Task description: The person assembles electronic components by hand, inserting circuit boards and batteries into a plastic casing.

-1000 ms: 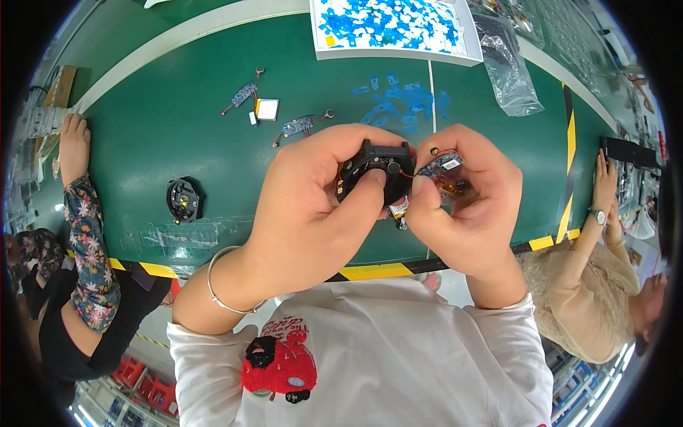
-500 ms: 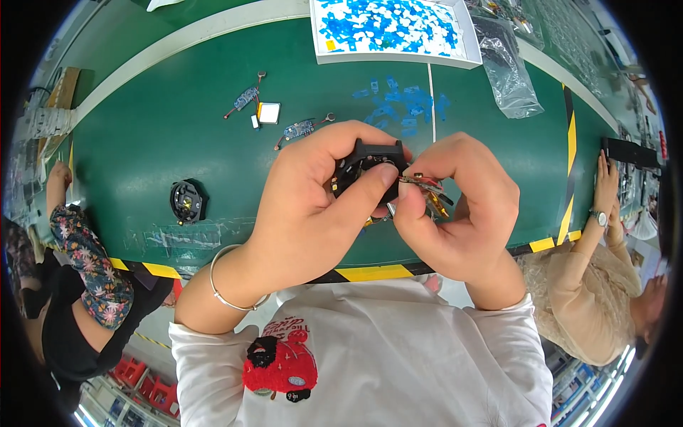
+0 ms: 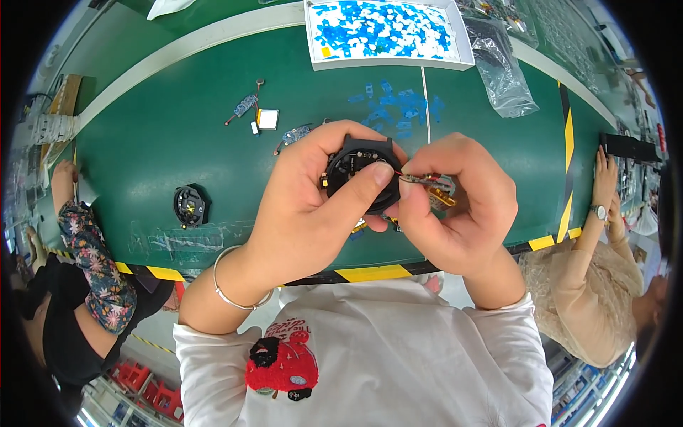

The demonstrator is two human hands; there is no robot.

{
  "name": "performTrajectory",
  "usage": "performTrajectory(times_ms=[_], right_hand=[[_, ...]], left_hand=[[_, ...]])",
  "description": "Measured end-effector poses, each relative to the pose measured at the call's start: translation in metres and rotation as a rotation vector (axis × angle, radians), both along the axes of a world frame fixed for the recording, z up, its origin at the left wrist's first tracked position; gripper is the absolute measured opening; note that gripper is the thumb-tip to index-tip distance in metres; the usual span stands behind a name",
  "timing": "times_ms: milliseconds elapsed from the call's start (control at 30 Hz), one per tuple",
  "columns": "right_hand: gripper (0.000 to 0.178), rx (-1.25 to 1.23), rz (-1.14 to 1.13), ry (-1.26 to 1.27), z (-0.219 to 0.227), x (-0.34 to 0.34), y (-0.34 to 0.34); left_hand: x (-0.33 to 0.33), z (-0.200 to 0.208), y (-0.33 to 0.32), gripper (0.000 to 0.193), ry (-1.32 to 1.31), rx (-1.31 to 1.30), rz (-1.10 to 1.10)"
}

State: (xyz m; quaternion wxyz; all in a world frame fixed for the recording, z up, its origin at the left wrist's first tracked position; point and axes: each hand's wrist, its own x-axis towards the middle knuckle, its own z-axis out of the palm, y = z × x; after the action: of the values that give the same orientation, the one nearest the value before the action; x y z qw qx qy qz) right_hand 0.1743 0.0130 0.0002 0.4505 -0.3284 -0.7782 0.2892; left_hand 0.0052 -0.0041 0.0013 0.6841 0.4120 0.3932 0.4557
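Note:
My left hand (image 3: 313,192) is closed around a round black watch case (image 3: 346,162), its thumb pressed on the open inside. Small parts and a gold contact show within the case and at its edge. Beside it, my right hand (image 3: 466,199) pinches a small circuit board (image 3: 434,182) with a gold-coloured flex strip and thin red wire. The wire runs toward the case. My right fingertips touch or nearly touch the case's right edge; the exact contact is hidden. Below my hands, small parts lie partly covered at the table's near edge.
On the green table (image 3: 149,149) lie another black watch case (image 3: 191,206), wired blue circuit boards (image 3: 245,107), a white square battery (image 3: 268,119) and scattered blue film pieces (image 3: 402,105). A white box (image 3: 391,65) of blue and white bits stands behind, near a clear bag (image 3: 501,78). People work on both sides.
My left hand has tilted the watch case so its open inside faces up more. The circuit board in my right hand has turned slightly, and the red wire shows more.

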Motion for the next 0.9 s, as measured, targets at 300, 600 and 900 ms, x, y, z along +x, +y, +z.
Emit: performTrajectory(times_ms=[300,600,900], right_hand=[[0.017,-0.008,-0.088,0.078,-0.001,-0.002,0.005],[0.014,0.082,-0.077,0.046,0.001,-0.002,0.004],[0.014,0.11,-0.076,-0.035,0.001,0.001,0.001]], left_hand=[[0.002,-0.002,0.002,0.014,-0.016,-0.01,0.038],[-0.001,-0.006,-0.003,0.021,-0.222,-0.009,0.016],[0.003,0.006,-0.005,0.026,-0.004,-0.014,0.032]])
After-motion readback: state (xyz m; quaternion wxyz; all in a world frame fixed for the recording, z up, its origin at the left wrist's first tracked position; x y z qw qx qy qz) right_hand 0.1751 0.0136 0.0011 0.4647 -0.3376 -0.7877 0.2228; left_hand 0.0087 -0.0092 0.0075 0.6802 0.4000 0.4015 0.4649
